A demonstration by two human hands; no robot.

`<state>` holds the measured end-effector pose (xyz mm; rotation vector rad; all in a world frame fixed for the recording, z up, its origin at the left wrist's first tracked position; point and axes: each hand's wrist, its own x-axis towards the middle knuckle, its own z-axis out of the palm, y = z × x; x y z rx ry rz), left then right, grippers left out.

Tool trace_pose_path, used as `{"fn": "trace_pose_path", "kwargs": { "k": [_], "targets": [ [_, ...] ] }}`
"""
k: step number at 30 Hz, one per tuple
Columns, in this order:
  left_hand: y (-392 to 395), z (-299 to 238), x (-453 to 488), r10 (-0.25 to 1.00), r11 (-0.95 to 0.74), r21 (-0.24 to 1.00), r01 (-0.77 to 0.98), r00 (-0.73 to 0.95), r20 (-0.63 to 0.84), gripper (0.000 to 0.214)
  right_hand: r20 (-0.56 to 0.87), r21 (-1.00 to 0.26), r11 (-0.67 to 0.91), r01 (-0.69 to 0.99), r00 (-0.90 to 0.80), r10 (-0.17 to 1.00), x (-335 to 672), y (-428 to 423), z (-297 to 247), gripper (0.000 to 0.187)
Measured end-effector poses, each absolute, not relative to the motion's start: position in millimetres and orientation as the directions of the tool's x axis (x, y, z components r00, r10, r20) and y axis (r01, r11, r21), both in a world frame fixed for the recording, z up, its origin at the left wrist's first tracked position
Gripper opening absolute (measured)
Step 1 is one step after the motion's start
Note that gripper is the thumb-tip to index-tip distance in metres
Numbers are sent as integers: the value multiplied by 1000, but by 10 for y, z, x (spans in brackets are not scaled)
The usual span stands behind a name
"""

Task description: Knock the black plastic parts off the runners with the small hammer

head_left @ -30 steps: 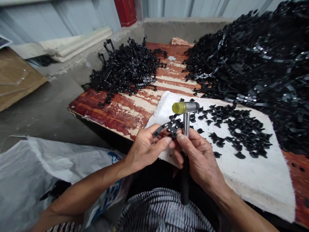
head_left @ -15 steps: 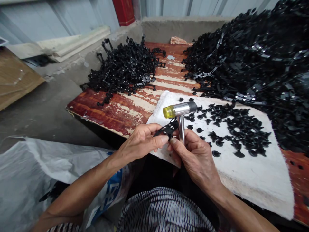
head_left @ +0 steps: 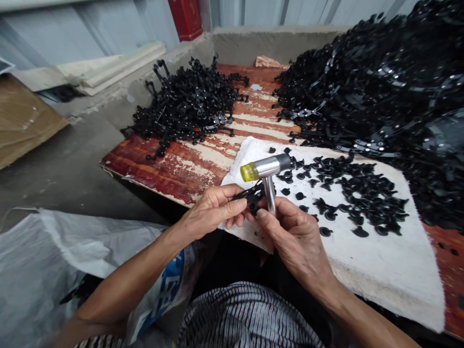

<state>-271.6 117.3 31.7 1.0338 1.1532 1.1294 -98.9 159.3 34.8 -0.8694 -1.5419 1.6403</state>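
Between the thumb and fingers of my left hand (head_left: 213, 210) is a black linked bracket (head_left: 253, 193) with small shiny rivets. My right hand (head_left: 293, 229) is wrapped round the metal handle of a small mallet (head_left: 266, 167), which has a yellow face on the left and a dark face on the right. The mallet's head stands up above the bracket, and my right fingertips are close to the bracket's right end. Whether they touch it is hard to see. Just right of the mallet, many small black round-headed caps (head_left: 357, 191) lie on a white cloth (head_left: 369, 261).
A heap of black linked brackets (head_left: 188, 99) sits at the worn red board's (head_left: 159, 169) back left. A far larger heap (head_left: 373, 82) rises at the right. White plastic sacking (head_left: 90, 246) lies by my left arm, and a cardboard box (head_left: 27, 121) stands far left.
The mallet's head has shifted slightly left and down and tilted more. My left thumb has drawn back a little left along the bracket. Both hands keep their holds.
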Motion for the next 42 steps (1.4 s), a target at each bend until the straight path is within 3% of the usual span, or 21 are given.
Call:
{"fn": "trace_pose_path", "kwargs": {
  "k": [6, 13, 21, 28, 33, 38, 42],
  "targets": [
    [1186, 322, -2700, 988, 150, 981, -125, 65, -142, 41, 112, -994, 101, -49, -535, 837, -992, 1580, 418, 15],
    [1195, 376, -2697, 977, 200, 974, -109, 92, -190, 37, 83, -996, 87, -22, -581, 810, -979, 1566, 404, 13],
    [1184, 412, -2678, 984, 169, 983, -65, 65, -165, 20, 183, -965, 255, 55, -552, 813, -981, 1558, 393, 14],
    [1173, 426, -2693, 981, 168, 984, -52, 108, -162, 18, 146, -963, 245, 111, -551, 821, -974, 1531, 340, 16],
    [1122, 405, -2698, 983, 147, 989, -18, 116, -144, 18, 202, -928, 341, 150, -566, 799, -982, 1520, 283, 16],
    [1098, 394, -2696, 983, 152, 986, -71, 115, -143, 25, 269, -917, 383, 111, -536, 800, -1012, 1477, 299, 24],
    [1099, 338, -2743, 986, 136, 971, -196, 125, -112, 34, 316, -921, 387, 37, -508, 801, -1015, 1433, 321, 18]
  ]
}}
